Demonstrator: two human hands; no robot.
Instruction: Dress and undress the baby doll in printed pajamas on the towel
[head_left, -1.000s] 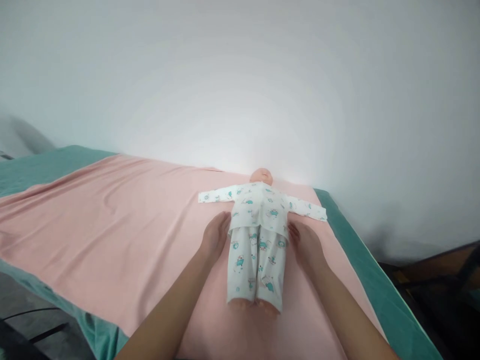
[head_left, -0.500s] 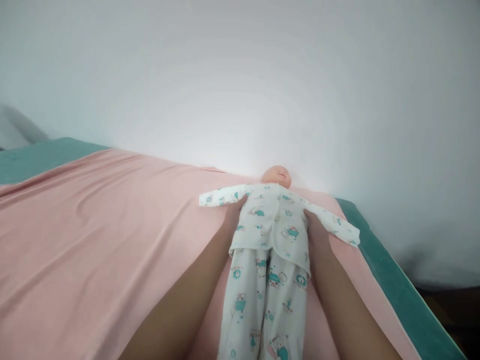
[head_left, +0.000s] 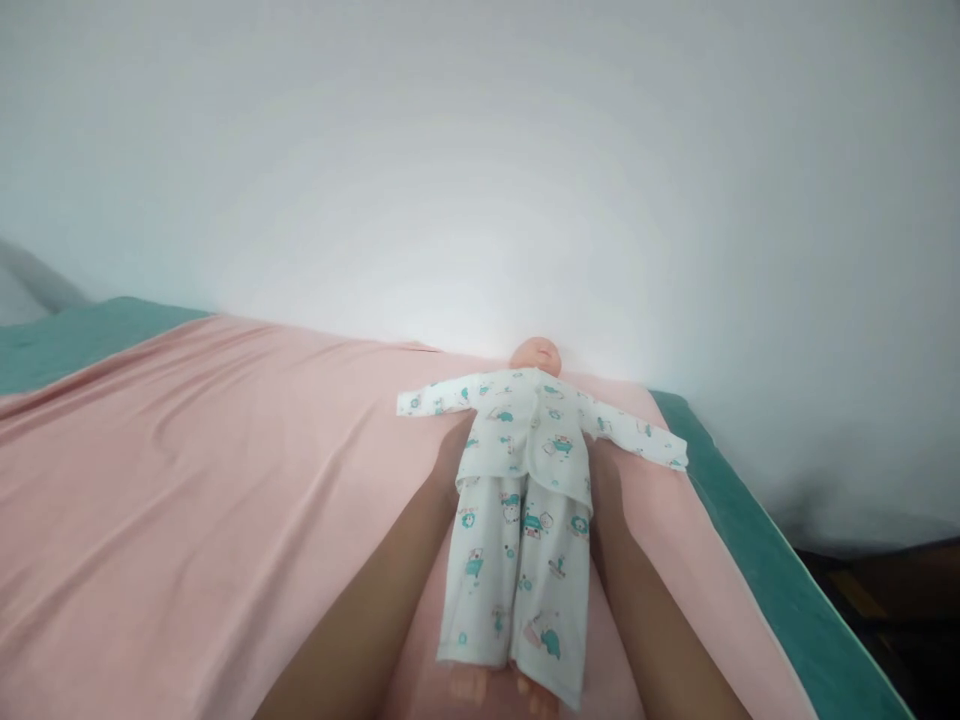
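A baby doll [head_left: 526,425] lies on its back, its head toward the wall and its feet toward me. It wears a white pajama top and white pajama pants [head_left: 484,590], both printed with small teal figures. Its sleeves stretch out to both sides, and bare feet show below the pant legs. My left hand [head_left: 456,445] holds the doll's torso under the sleeve at the left. On the other side my right hand [head_left: 604,478] grips the torso just below the other sleeve. The fingers of both hands are mostly hidden behind the doll.
A pink sheet [head_left: 225,500] with shallow wrinkles covers most of the bed. Teal bedding [head_left: 765,540] shows along the right edge and at the far left. A pale wall [head_left: 480,180] rises behind the doll's head. Dark objects [head_left: 892,600] stand beyond the bed at right.
The doll's body has sunk lower toward the bed, and its feet have come into view. My thumbs have slid off its front, and the hands sit further beneath its sides.
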